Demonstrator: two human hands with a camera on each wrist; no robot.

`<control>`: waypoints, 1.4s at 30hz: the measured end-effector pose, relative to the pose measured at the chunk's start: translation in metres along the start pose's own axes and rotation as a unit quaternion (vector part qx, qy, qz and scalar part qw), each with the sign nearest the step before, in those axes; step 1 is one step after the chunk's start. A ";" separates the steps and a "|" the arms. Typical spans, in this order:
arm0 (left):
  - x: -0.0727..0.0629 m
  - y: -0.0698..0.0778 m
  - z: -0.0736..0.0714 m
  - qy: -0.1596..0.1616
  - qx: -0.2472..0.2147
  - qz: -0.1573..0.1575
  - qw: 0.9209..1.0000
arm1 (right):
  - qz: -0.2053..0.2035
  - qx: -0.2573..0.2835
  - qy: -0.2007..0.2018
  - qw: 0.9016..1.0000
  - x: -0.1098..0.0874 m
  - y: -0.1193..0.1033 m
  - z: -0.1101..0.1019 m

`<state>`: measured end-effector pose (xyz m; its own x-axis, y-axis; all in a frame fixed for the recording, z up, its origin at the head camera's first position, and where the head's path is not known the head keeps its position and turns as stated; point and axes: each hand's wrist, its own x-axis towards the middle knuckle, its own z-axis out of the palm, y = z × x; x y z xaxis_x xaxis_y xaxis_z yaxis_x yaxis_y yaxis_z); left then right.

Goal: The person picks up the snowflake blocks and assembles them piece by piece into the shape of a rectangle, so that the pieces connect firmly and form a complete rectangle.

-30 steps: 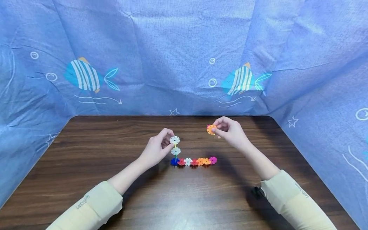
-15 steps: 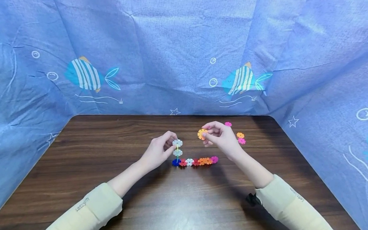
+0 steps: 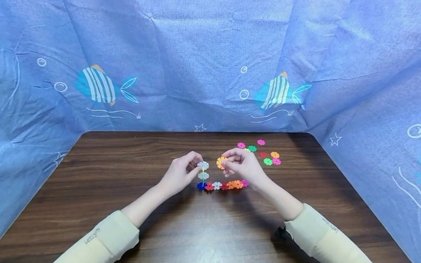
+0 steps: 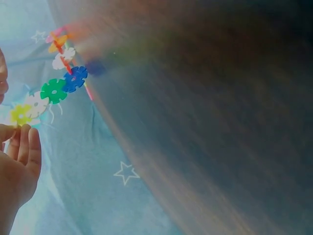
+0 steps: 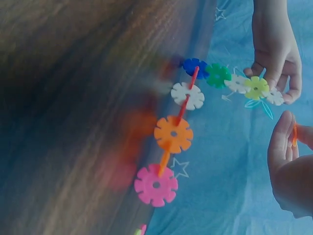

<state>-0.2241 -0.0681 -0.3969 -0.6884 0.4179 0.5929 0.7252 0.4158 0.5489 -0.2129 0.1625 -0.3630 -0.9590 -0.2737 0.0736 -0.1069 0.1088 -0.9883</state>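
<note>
My left hand [image 3: 180, 172] pinches the upper end of a chain of flower-shaped interlocking discs, near a yellow disc [image 5: 257, 88] and a white disc [image 3: 203, 165]. This column rises from a blue disc [image 3: 201, 186], passing a green disc [image 4: 54, 91] and another white one. From the blue disc a row of red, white and orange discs runs right to a pink disc [image 5: 156, 185]. My right hand [image 3: 244, 169] pinches a single orange flower disc [image 3: 221, 163] between thumb and fingers, just right of the column's top and apart from it.
Loose flower discs lie behind and right of my right hand, among them a pink one [image 3: 261, 142], a dark green one [image 3: 252, 148] and a light green one [image 3: 268, 161]. The brown wooden table [image 3: 159, 239] meets a blue fish-print curtain [image 3: 199, 68] at its back.
My right hand has moved left and nearer with the orange disc, towards the column's top, uncovering the loose discs behind it. My left hand and the chain have shifted slightly right and down.
</note>
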 end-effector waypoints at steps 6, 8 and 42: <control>-0.001 0.002 -0.001 -0.004 -0.005 -0.002 1.000 | 0.026 -0.004 0.003 1.000 0.004 0.007 0.008; -0.001 0.003 -0.001 -0.008 -0.007 -0.007 1.000 | 0.028 -0.005 0.001 1.000 0.005 0.009 0.010; -0.002 0.010 0.002 0.001 -0.021 0.006 1.000 | 0.094 -0.032 -0.026 0.995 0.005 0.003 0.015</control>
<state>-0.2160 -0.0635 -0.3935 -0.6793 0.4218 0.6006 0.7338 0.3770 0.5652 -0.2144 0.1468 -0.3678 -0.9487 -0.2919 -0.1212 0.0558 0.2230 -0.9732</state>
